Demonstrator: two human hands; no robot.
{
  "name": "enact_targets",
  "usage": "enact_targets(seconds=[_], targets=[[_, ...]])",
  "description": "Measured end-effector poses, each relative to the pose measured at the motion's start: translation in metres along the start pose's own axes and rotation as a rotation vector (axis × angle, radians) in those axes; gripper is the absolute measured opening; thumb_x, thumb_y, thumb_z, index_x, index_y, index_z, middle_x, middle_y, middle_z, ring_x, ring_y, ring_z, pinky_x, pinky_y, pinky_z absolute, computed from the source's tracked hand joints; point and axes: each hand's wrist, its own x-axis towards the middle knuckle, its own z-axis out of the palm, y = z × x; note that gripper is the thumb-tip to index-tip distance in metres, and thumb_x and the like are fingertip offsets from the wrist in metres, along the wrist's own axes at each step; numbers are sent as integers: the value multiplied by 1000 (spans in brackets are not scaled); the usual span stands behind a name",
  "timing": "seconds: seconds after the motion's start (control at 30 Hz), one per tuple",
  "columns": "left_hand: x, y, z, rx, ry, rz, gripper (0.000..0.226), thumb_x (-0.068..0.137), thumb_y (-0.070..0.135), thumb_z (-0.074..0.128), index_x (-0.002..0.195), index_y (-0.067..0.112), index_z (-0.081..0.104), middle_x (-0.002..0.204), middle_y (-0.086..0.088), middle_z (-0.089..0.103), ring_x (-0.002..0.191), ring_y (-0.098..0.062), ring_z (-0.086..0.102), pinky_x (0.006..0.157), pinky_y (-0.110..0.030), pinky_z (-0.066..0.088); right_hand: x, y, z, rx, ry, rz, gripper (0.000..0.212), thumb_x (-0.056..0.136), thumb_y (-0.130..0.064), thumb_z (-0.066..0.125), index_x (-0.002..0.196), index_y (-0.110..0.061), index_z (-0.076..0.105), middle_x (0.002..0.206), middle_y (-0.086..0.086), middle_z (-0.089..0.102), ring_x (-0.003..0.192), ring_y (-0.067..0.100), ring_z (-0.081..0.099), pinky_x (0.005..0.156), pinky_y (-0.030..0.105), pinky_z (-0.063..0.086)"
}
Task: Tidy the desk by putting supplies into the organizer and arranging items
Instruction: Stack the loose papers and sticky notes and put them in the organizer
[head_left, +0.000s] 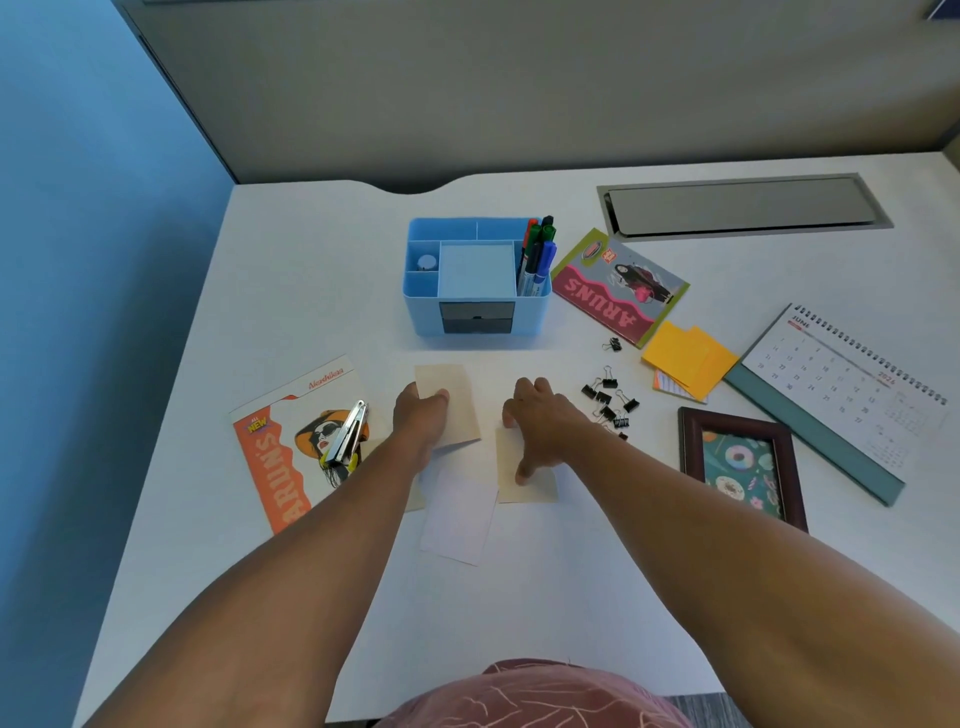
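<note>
Left hand (422, 415) pinches a beige card (448, 402), long axis pointing away; right hand (540, 421) presses another card (524, 467) with straight fingers; leaflets (291, 447) read "ARUN'S".

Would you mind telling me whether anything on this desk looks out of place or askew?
Yes. The binder clips lie scattered loose right of the hands, with one stray clip apart near the orange sticky notes. A stapler sits on a leaflet, and the leaflet by the blue organizer lies crooked.
</note>
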Motion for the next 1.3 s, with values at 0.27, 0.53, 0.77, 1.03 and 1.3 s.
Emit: enact_targets(seconds=[0.27,0.53,0.77,1.03,1.3], targets=[[-2,1,0,58,-47,20,39,99,21,51,137,14,52,126,-10,61,111,-29,58,93,-40,50,10,0,-10,224,51,58,20,82,-19,65,99,-26,57,109,3,58,111,25,48,83,32,43],[-4,6,-1,106,-153,29,36,100,19,42,135,14,50,121,-11,60,106,-29,57,87,-40,49,23,4,-34,870,198,150,9,87,-20,66,94,-26,67,99,-5,63,94,15,60,73,26,49],[-12,11,3,18,-312,17,39,105,38,40,135,17,52,121,-11,65,112,-32,61,101,-52,49,28,-2,-30,1130,395,312,19,78,-18,79,86,-19,62,86,-6,58,79,10,54,70,25,46],[-15,13,3,22,-381,68,37,100,24,56,136,14,52,123,-10,64,113,-30,60,100,-46,49,29,-7,-30,1147,492,369,34,78,-28,81,100,-15,58,95,-3,61,84,12,56,74,25,48],[-12,18,-2,49,-309,50,40,106,23,41,145,15,44,135,-10,56,123,-31,53,108,-51,43,22,-12,-24,1403,22,358,19,88,-23,72,95,-12,59,94,3,66,79,15,66,55,23,55]])
